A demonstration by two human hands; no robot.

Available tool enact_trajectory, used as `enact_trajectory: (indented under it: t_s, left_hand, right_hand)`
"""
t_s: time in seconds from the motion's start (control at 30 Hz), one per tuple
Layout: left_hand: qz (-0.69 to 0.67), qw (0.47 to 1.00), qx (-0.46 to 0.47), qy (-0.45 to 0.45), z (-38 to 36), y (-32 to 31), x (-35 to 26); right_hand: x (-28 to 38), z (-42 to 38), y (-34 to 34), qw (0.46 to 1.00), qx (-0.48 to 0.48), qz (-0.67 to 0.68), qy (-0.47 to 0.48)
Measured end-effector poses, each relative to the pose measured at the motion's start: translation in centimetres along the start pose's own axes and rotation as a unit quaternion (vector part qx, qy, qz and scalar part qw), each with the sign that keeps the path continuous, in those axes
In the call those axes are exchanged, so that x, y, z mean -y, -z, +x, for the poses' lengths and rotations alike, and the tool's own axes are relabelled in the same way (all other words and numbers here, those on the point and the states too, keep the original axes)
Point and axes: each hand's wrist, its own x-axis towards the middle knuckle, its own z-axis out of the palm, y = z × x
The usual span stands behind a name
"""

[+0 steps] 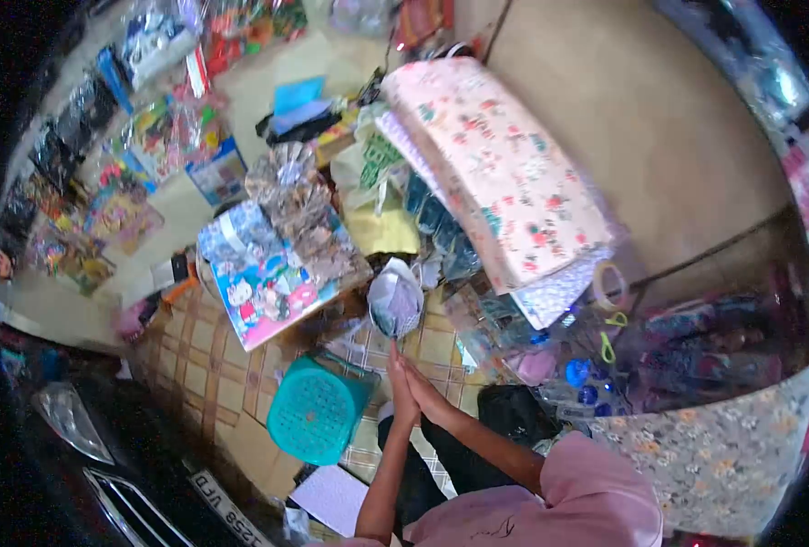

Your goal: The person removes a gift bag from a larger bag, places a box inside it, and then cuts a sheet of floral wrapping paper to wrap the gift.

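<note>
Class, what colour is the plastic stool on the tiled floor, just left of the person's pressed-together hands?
Teal green; the stool shows best in the head view.

Grey-white paper cone (395,304), open mouth upward, tip down just above pressed-together fingertips.

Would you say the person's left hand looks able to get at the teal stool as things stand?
Probably yes: the left hand is pressed against the right hand, holds nothing, and the teal stool stands just beside it with nothing between.
</note>
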Motion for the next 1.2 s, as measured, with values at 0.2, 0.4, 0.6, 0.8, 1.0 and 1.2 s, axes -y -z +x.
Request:
enact_trajectory:
  t_s: [0.2,0.4,0.6,0.8,1.0,1.2]
  left_hand:
    - [-0.571,0.803,-0.098,-0.141,-1.5,13.6,3.6]
    - [-0.565,0.797,0.021,-0.212,-2.5,18.9,2.7]
    - [-0.536,0.798,-0.141,-0.235,1.5,22.8,-0.4]
    - [-0.346,0.850,-0.271,-0.290,6.8,29.4,-5.6]
    - [-0.358,0.828,-0.301,-0.308,9.6,26.9,-8.1]
    - [-0.349,0.842,-0.288,-0.293,8.8,25.4,-7.2]
  right_hand:
    - [11.0,-4.3,-0.8,0.992,0.025,0.121,-0.015]
    - [16.2,-8.7,4.5,0.997,0.027,0.021,0.070]
    - [21.3,-10.0,11.6,0.970,-0.112,-0.043,0.211]
    - [24.5,-4.4,16.4,0.870,-0.381,0.085,0.302]
    - [23.4,0.9,18.3,0.922,-0.268,0.125,0.250]
    - [21.8,-2.3,10.7,0.936,-0.225,-0.030,0.269]
